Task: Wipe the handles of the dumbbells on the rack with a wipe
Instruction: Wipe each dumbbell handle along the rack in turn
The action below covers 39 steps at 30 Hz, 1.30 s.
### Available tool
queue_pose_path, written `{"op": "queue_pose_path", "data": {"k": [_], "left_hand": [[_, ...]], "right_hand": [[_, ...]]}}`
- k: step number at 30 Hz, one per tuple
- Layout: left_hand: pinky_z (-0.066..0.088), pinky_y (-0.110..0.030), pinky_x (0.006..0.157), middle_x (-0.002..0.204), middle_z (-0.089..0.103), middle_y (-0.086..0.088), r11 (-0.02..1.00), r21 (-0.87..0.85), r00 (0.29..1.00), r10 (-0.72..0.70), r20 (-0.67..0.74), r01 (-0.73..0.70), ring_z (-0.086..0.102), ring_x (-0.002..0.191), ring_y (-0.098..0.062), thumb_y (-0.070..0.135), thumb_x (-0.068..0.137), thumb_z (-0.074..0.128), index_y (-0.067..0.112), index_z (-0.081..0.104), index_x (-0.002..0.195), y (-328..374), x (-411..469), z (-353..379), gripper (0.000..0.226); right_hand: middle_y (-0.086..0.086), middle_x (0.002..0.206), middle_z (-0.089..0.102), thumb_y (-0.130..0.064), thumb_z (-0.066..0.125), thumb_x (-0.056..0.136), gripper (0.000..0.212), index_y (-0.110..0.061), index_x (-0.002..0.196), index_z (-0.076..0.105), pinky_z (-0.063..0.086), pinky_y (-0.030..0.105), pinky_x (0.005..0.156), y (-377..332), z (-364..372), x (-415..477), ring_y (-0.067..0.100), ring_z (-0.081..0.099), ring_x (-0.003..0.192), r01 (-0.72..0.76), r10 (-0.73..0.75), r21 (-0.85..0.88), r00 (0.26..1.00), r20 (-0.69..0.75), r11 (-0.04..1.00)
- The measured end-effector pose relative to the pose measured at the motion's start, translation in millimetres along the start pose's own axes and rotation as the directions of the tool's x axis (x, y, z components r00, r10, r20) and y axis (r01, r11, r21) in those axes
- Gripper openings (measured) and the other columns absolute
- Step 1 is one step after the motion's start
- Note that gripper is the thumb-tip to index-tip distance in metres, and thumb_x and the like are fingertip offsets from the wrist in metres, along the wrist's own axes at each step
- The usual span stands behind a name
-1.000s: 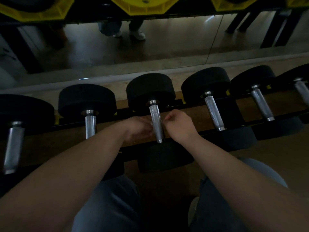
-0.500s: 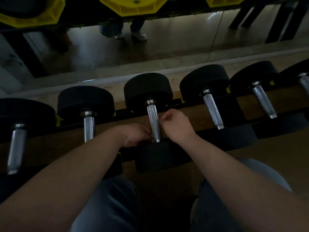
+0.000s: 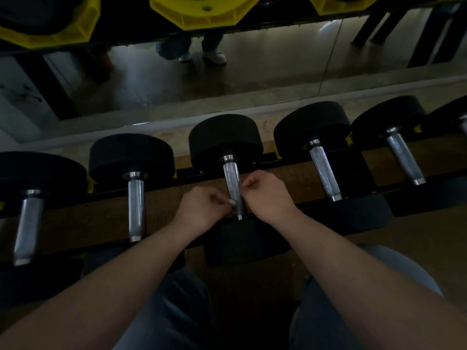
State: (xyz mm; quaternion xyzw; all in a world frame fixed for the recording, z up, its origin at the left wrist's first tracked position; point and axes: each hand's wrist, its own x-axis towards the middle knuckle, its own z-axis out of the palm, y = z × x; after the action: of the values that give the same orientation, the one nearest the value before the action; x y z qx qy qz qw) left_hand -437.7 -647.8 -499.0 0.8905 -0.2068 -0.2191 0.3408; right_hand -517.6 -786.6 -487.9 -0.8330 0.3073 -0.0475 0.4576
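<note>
Several black dumbbells with knurled steel handles lie side by side on a low rack (image 3: 290, 170). The middle dumbbell's handle (image 3: 232, 178) runs between my two hands. My left hand (image 3: 202, 208) is curled at the handle's left side, and a small white bit of wipe (image 3: 231, 202) shows at its fingertips against the steel. My right hand (image 3: 267, 195) is curled at the handle's right side, fingers pinched together; the wipe seems to pass under the handle between both hands, mostly hidden.
Neighbouring handles lie to the left (image 3: 135, 205) and right (image 3: 324, 170). Yellow saddles (image 3: 204, 16) of an upper rack tier hang overhead. A mirror (image 3: 227, 79) behind the rack reflects the floor and a person's feet. My knees are below the rack.
Both hands stay beside the middle handle with only small shifts along it. A white bit of wipe now shows at my left fingertips. The camera has tilted slightly.
</note>
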Motion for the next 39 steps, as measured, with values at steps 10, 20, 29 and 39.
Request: {"op": "queue_pose_path", "data": {"k": [10, 20, 29, 39], "left_hand": [[0.043, -0.007, 0.063, 0.075, 0.069, 0.017, 0.959, 0.166, 0.960, 0.196, 0.201, -0.231, 0.063, 0.071, 0.010, 0.026, 0.080, 0.081, 0.038, 0.068, 0.073, 0, 8, -10, 0.019], [0.040, 0.000, 0.065, 0.084, 0.067, 0.016, 0.893, 0.260, 0.929, 0.341, 0.144, -0.368, 0.059, 0.072, 0.008, 0.020, 0.086, 0.075, 0.024, 0.078, 0.096, 17, 16, -3, 0.011], [0.037, -0.007, 0.069, 0.091, 0.064, 0.010, 0.886, 0.281, 0.861, 0.441, -0.255, -0.370, 0.056, 0.075, 0.002, 0.025, 0.088, 0.074, 0.025, 0.077, 0.100, 19, 42, -7, 0.012], [0.042, -0.006, 0.069, 0.080, 0.062, 0.014, 0.890, 0.174, 0.883, 0.447, -0.141, -0.422, 0.062, 0.076, 0.000, 0.021, 0.079, 0.081, 0.027, 0.079, 0.086, 4, 27, 9, 0.010]], "right_hand": [[-0.009, 0.084, 0.066, -0.024, 0.064, 0.091, 0.007, -0.029, 0.086, 0.064, 0.044, 0.018, 0.054, 3, 1, 1, 0.004, 0.064, 0.073, 0.012, -0.012, 0.026, 1.000, -0.003, 1.000], [-0.006, 0.091, 0.066, -0.022, 0.060, 0.093, 0.005, -0.025, 0.095, 0.064, 0.049, 0.019, 0.058, 6, 0, 2, 0.008, 0.064, 0.077, 0.012, -0.001, 0.132, 0.996, -0.085, 0.991], [-0.005, 0.090, 0.066, -0.022, 0.061, 0.093, 0.005, -0.025, 0.095, 0.064, 0.044, 0.021, 0.058, 7, -2, 5, 0.010, 0.064, 0.077, -0.028, 0.044, 0.244, 0.997, -0.059, 0.969], [-0.006, 0.106, 0.072, -0.017, 0.059, 0.095, 0.024, -0.024, 0.113, 0.074, 0.049, 0.020, 0.078, 5, -8, 18, 0.008, 0.066, 0.098, -0.023, -0.009, 0.215, 0.989, 0.146, 0.976]]}}
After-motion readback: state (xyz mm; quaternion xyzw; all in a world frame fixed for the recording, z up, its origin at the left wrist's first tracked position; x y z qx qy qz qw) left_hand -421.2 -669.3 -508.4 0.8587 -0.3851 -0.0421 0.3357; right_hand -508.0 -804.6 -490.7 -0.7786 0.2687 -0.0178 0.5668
